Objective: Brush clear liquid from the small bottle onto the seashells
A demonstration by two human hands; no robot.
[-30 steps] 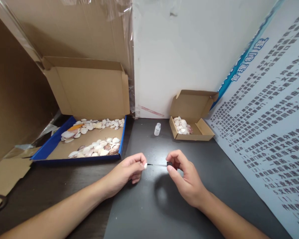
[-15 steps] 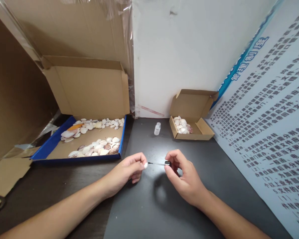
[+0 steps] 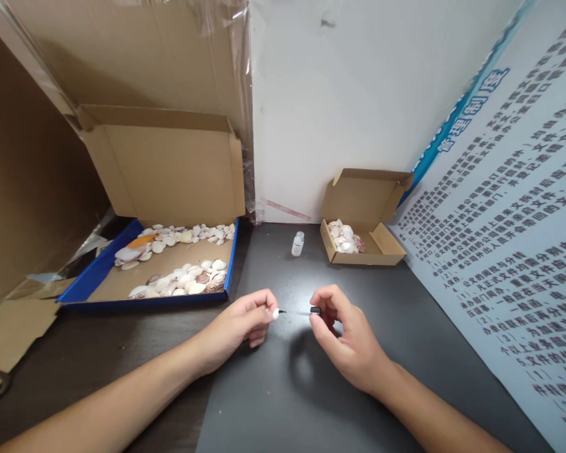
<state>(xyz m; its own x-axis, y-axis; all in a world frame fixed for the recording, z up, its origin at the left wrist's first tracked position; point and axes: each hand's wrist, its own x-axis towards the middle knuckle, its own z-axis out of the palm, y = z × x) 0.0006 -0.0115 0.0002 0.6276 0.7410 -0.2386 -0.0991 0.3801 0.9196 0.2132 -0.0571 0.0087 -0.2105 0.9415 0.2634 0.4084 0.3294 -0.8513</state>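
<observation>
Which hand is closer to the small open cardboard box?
Right. The right hand is in front of the small cardboard box, slightly left; the left hand is farther left, also in front.

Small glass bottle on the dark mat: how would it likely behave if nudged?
The glass bottle would probably tip fairly easily, being taller than it is wide. It stands uncapped, so contents might spill. Its rounded body would likely roll once down.

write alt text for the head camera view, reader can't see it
Two bare hands meet over a dark grey mat: the left hand pinches a small white shell, the right hand a thin black-capped brush. Behind stand a small clear glass bottle and two open cardboard boxes of shells.
</observation>
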